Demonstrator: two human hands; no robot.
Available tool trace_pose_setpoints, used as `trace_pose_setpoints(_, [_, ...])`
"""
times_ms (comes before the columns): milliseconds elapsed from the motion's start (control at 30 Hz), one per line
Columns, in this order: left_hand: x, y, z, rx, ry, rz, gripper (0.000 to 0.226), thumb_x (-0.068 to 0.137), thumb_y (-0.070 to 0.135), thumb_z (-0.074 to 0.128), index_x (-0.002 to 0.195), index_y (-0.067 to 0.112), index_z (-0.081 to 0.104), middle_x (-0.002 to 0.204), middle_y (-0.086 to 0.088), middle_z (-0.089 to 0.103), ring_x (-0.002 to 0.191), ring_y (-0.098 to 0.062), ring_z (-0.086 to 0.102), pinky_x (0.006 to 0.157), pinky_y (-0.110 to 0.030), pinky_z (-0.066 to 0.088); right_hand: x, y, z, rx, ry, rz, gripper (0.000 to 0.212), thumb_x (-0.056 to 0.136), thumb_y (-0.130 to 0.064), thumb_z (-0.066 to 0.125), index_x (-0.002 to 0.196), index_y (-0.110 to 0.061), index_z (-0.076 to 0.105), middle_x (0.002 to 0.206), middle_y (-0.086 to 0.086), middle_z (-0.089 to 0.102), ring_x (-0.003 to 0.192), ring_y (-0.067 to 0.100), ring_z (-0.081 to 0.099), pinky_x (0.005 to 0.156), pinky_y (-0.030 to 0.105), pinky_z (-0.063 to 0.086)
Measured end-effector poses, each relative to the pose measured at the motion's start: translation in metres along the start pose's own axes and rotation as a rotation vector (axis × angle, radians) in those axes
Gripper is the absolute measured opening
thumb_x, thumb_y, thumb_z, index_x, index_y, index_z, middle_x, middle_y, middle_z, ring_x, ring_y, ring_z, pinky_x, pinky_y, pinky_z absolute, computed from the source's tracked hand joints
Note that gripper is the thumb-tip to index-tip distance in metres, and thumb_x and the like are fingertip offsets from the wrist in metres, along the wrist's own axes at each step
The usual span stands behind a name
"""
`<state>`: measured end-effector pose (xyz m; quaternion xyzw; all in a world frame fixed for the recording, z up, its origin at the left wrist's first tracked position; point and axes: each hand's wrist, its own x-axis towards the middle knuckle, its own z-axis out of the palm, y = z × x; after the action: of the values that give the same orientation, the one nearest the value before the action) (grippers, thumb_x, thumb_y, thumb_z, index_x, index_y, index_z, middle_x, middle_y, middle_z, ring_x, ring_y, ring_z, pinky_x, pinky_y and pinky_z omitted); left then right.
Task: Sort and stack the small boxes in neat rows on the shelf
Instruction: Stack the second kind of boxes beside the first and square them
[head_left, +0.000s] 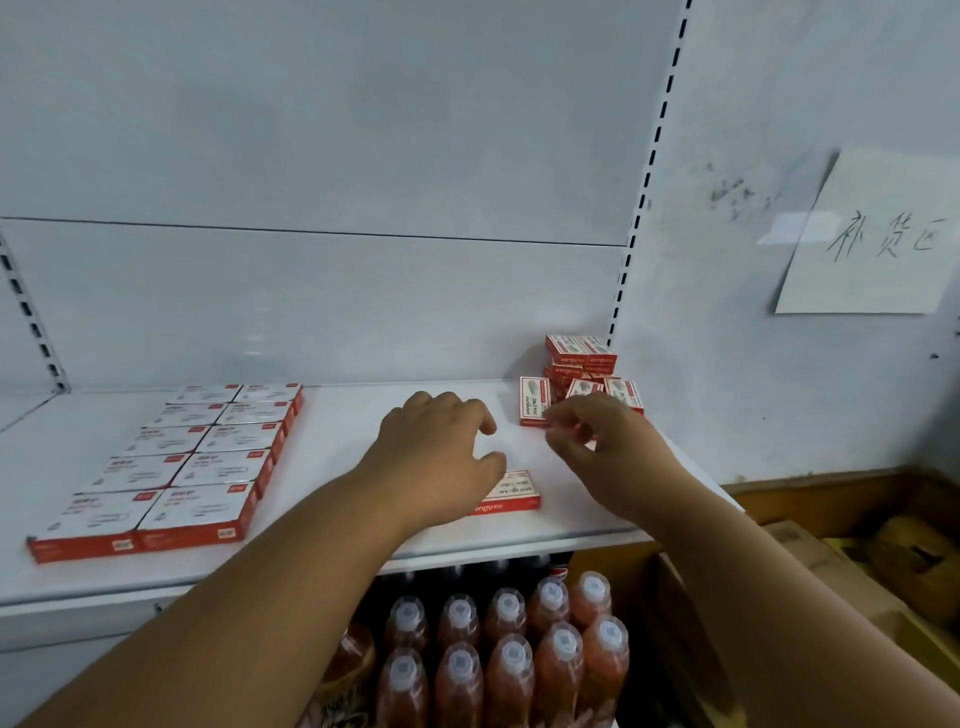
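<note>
Left hand (441, 447) hovers loose-fingered over a flat small box (511, 491) on the shelf (332, 441) | right hand (597, 441) curled at the jumbled pile (582, 379), can't tell if it's pinching one | step: I reckon pulling boxes from pile | next: line them beside the flat one.

— Anything legible? 
— "wengu" on the red sides of the small boxes (582, 358) stacked at two o'clock, and on the flat box (511, 493) at centre.
— The paper sign (872, 239) at three o'clock?
— Handwritten Chinese characters, "补货区"
</note>
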<state>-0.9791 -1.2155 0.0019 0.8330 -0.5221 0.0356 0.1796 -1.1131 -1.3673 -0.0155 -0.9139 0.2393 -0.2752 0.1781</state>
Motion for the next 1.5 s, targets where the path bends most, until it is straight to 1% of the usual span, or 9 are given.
trace_pose_setpoints(167, [0.045, 0.033, 0.004, -0.080, -0.072, -0.046, 0.032, 0.091, 0.046, 0.054, 0.119, 0.031, 0.059, 0.116, 0.008, 0.063, 0.109, -0.017, 0.055, 0.094, -0.036, 0.047, 0.033, 0.044, -0.021, -0.100, 0.090, 0.104, 0.021, 0.089, -0.034, 0.065, 0.108, -0.026, 0.066, 0.104, -0.008, 0.053, 0.100, 0.019, 0.056, 0.083, 0.028, 0.045])
trace_pose_setpoints(367, [0.101, 0.077, 0.021, 0.111, -0.122, -0.084, 0.038, 0.091, 0.059, 0.051, 0.108, 0.026, 0.060, 0.097, 0.003, 0.064, 0.086, -0.019, 0.060, 0.069, -0.031, 0.045, 0.059, 0.077, -0.036, -0.266, -0.161, 0.287, 0.058, 0.085, -0.067, 0.052, 0.122, -0.022, 0.049, 0.114, 0.006, 0.058, 0.103, 0.027, 0.059, 0.086, 0.037, 0.049])
trace_pose_setpoints(633, [0.111, 0.097, 0.033, 0.128, -0.107, -0.193, 0.033, 0.087, 0.045, 0.061, 0.112, 0.023, 0.057, 0.104, 0.001, 0.065, 0.091, -0.020, 0.062, 0.071, -0.031, 0.049, 0.064, 0.097, -0.051, -0.031, -0.211, 0.204, 0.042, 0.086, -0.041, 0.060, 0.121, -0.022, 0.046, 0.107, 0.000, 0.063, 0.089, 0.018, 0.061, 0.069, 0.030, 0.049])
trace_pose_setpoints(867, [0.080, 0.086, 0.019, -0.220, 0.162, -0.281, 0.024, 0.082, 0.020, 0.074, 0.094, 0.034, 0.058, 0.091, 0.017, 0.064, 0.072, 0.000, 0.059, 0.057, -0.015, 0.041, 0.061, 0.093, -0.054, 0.490, -0.130, 0.188, 0.033, 0.094, -0.015, 0.059, 0.123, -0.029, 0.051, 0.092, -0.016, 0.063, 0.069, 0.002, 0.066, 0.045, 0.014, 0.048])
trace_pose_setpoints(967, [0.059, 0.073, 0.012, -0.429, 0.283, -0.368, 0.020, 0.086, 0.020, 0.073, 0.093, 0.034, 0.061, 0.080, 0.019, 0.069, 0.056, 0.003, 0.059, 0.047, -0.011, 0.038, 0.056, 0.079, -0.055, 0.681, -0.128, 0.174, 0.018, 0.092, -0.011, 0.063, 0.102, -0.026, 0.060, 0.088, -0.005, 0.072, 0.064, 0.006, 0.068, 0.054, 0.024, 0.055])
trace_pose_setpoints(1033, [0.045, 0.063, 0.006, -0.574, 0.347, -0.401, 0.020, 0.086, 0.019, 0.073, 0.091, 0.034, 0.062, 0.084, 0.018, 0.072, 0.068, -0.002, 0.066, 0.060, -0.021, 0.049, 0.053, 0.068, -0.054, 0.827, -0.139, 0.177, 0.016, 0.090, -0.006, 0.063, 0.096, -0.021, 0.065, 0.085, 0.003, 0.075, 0.063, 0.014, 0.066, 0.058, 0.033, 0.054])
trace_pose_setpoints(1167, [0.017, 0.045, -0.007, -0.822, 0.403, -0.429, 0.026, 0.090, 0.011, 0.068, 0.098, 0.035, 0.063, 0.095, 0.009, 0.075, 0.080, -0.014, 0.070, 0.075, -0.038, 0.052, 0.046, 0.039, -0.046, 1.139, -0.226, 0.223, 0.017, 0.093, 0.001, 0.056, 0.101, -0.008, 0.067, 0.092, 0.010, 0.075, 0.072, 0.020, 0.061, 0.059, 0.027, 0.046])
trace_pose_setpoints(1367, [-0.013, 0.025, -0.021, -1.379, 0.419, -0.426, 0.064, 0.085, -0.014, 0.060, 0.126, 0.035, 0.056, 0.095, -0.015, 0.070, 0.080, -0.028, 0.074, 0.068, -0.035, 0.055, 0.033, -0.014, -0.024, 1.686, -0.266, 0.458, 0.027, 0.093, -0.002, 0.057, 0.070, -0.009, 0.069, 0.074, 0.012, 0.069, 0.071, 0.025, 0.065, 0.086, 0.042, 0.049])
trace_pose_setpoints(1500, [-0.027, 0.007, -0.025, -1.307, 0.378, -0.496, 0.034, 0.093, 0.005, 0.059, 0.118, 0.028, 0.063, 0.086, -0.012, 0.074, 0.073, -0.027, 0.072, 0.059, -0.034, 0.049, 0.018, -0.036, -0.006, 1.744, -0.261, 0.471, 0.010, 0.093, 0.001, 0.054, 0.089, -0.004, 0.062, 0.082, 0.015, 0.070, 0.074, 0.026, 0.070, 0.075, 0.036, 0.060])
